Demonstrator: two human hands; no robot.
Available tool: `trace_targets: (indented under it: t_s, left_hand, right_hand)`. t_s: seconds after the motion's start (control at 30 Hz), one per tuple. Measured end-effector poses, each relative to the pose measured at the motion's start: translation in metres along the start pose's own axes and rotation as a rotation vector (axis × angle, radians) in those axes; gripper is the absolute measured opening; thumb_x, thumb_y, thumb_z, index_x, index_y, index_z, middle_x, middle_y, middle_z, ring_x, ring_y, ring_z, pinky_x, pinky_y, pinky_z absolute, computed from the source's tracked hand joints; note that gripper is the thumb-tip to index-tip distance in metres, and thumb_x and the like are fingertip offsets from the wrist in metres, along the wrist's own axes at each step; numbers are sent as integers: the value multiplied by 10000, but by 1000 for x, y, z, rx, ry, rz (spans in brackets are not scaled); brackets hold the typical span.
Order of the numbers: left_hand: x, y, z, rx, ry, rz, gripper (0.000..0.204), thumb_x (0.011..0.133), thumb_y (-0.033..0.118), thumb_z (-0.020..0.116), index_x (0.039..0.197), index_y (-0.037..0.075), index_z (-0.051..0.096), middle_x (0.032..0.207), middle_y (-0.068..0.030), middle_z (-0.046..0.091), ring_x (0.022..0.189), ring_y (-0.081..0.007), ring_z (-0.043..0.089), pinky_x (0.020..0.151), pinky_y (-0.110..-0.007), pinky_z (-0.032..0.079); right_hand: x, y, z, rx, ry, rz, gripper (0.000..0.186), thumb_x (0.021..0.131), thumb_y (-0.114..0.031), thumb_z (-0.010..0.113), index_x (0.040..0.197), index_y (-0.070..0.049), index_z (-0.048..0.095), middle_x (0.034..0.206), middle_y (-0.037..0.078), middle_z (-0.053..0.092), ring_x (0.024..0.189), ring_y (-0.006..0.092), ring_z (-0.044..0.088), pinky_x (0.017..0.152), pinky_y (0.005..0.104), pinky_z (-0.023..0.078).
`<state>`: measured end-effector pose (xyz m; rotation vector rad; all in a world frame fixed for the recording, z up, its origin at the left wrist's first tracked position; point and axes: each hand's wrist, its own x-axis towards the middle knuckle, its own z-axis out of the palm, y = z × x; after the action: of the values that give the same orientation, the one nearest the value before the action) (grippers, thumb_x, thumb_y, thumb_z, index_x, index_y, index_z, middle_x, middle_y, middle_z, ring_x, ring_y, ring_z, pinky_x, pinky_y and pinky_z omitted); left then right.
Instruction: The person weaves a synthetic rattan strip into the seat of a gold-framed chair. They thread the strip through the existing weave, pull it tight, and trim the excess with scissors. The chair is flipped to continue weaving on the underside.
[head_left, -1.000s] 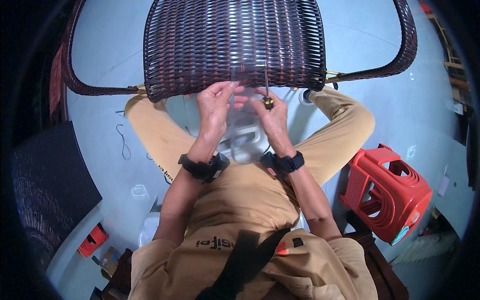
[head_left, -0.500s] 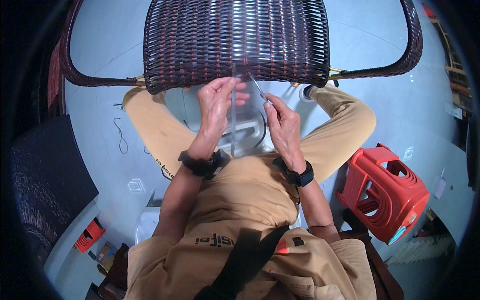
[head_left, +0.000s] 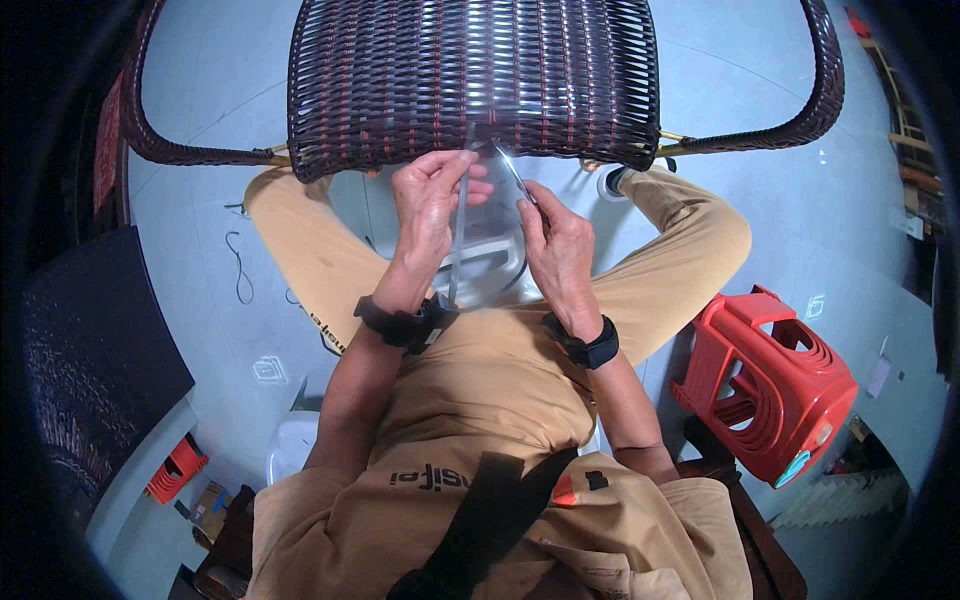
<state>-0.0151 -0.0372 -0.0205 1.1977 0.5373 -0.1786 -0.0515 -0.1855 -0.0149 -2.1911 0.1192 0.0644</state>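
A dark brown woven wicker panel [head_left: 400, 90] with reddish bands, part of a chair, is in front of me. My left hand [head_left: 424, 205] is just below its near edge, thumb and forefinger pinched on a narrow, pale, see-through strip [head_left: 457, 245]. The strip's upper end reaches the weave, and its lower part hangs toward my lap. In my right hand [head_left: 562, 245] is a slim shiny metal tool [head_left: 512, 168], pointing up and left. Its tip meets the panel's edge, right of the strip. Exactly what kind of tool it is, I cannot tell.
Curved woven armrests [head_left: 825, 90] extend on both sides of the panel. Stacked red plastic stools [head_left: 770, 385] stand at my right. A pale plastic stool [head_left: 490, 265] is between my legs. Thin dark cord [head_left: 240, 270] lies on the floor at left, near a dark panel [head_left: 95, 350].
My right hand and the metal tool have shifted slightly left and up. The strip's lower end has swung a little to the left. My left hand has barely moved.
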Motion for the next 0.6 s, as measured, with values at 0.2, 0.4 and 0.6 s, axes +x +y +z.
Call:
trace_targets:
  t_s: [0.2,0.4,0.6]
  left_hand:
    - [-2,-2,-2,-16,19,8,162,852,121,640,921,-25,633,784,-124,657,626,-161,651,540,-214,529]
    - [-3,-2,-4,7,9,4,147,848,116,641,913,-15,634,773,-116,655,622,-153,647,545,-216,524]
    - [-7,-2,-4,60,39,2,161,843,120,647,916,-23,627,773,-122,656,611,-159,647,535,-220,524]
  right_hand:
    - [-3,-12,1,-122,39,-52,161,851,-159,577,983,-73,614,729,197,609,651,392,592,540,456,458]
    - [-4,-16,4,-167,72,-100,182,842,-132,584,1004,-53,610,724,187,607,643,382,596,535,446,455]
    - [3,18,32,119,101,-114,253,837,-102,593,1075,-19,605,771,200,612,677,351,606,590,403,466]
